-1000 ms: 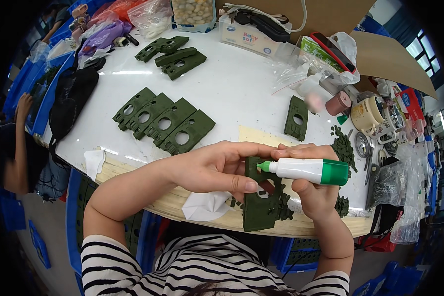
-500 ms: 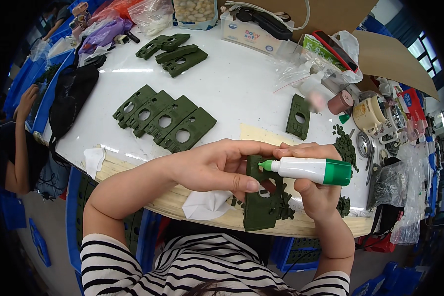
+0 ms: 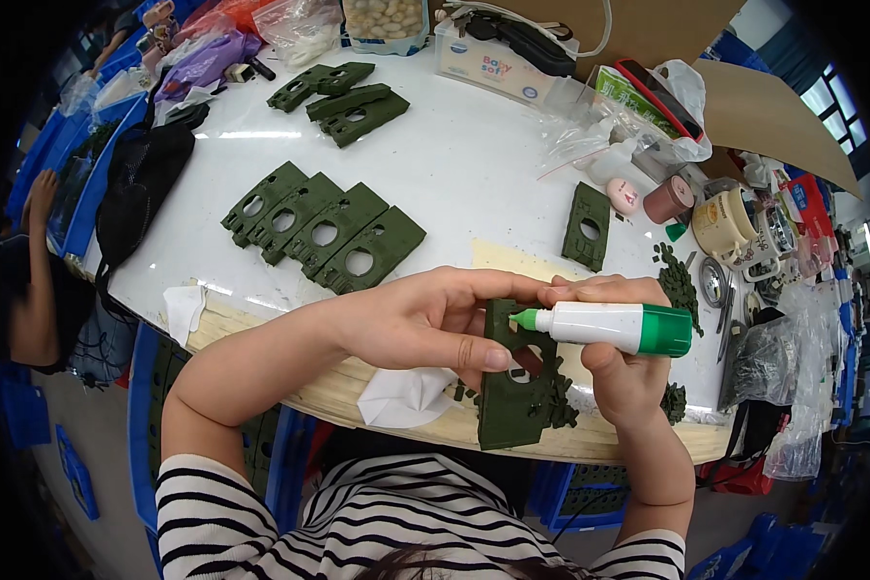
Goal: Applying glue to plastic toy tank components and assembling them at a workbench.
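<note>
Near the table's front edge, my left hand (image 3: 430,324) grips a dark green plastic tank hull part (image 3: 510,418) with a round hole, its thumb on the near face. My right hand (image 3: 630,382) is closed round a white glue bottle (image 3: 597,325) with a green base, lying sideways. The bottle's green nozzle points left, at the upper part of the hull piece; whether it touches cannot be told. Small green plastic pieces (image 3: 559,401) lie beside and partly behind the held part. My right fingertips are partly hidden behind the bottle.
Several similar hull parts (image 3: 324,232) overlap at left, more (image 3: 358,114) lie farther back, and one (image 3: 586,227) stands apart at right. Tiny green pieces (image 3: 679,285), tweezers (image 3: 726,314), a cup (image 3: 723,220) and plastic bags line the right. White tissue (image 3: 404,397) lies by my left forearm.
My hands, the hull part and the glue bottle have hardly moved; the bottle sits slightly higher and farther right. A co-worker's arm at far left has shifted a little.
</note>
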Available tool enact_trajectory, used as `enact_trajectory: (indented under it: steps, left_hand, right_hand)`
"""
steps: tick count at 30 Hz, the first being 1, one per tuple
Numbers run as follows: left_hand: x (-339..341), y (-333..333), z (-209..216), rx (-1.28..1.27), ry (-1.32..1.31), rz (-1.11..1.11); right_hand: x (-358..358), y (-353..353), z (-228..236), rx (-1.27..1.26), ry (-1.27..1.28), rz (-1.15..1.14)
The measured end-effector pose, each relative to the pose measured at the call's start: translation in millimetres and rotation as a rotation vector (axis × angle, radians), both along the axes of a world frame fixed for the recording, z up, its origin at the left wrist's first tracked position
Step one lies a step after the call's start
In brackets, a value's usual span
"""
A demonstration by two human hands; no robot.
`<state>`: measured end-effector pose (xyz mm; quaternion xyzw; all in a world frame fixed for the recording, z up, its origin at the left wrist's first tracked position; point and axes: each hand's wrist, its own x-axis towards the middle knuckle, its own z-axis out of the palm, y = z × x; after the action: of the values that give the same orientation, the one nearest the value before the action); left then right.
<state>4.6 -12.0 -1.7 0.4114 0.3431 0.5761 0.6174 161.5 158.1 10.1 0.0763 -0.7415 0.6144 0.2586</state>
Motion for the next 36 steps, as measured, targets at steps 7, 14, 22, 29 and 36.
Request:
enact_trajectory:
  steps: [7, 14, 22, 29, 36]
  left_hand:
    - [-1, -1, 3, -0.055, -0.047, -0.008]
    - [-1, -2, 2, -0.055, -0.027, 0.009]
    - [-2, -1, 7, -0.063, -0.030, -0.003]
    - [-1, -2, 4, -0.034, -0.059, 0.008]
    - [-3, -2, 6, -0.077, -0.024, 0.001]
  right_hand:
    - [1, -3, 1, -0.037, -0.016, -0.011]
    - [0, 2, 2, 0.084, 0.003, 0.002]
    - [-4, 0, -3, -0.066, 0.060, 0.044]
    - [-5, -1, 1, -0.023, 0.069, 0.079]
    - [-4, -1, 1, -0.038, 0.054, 0.084]
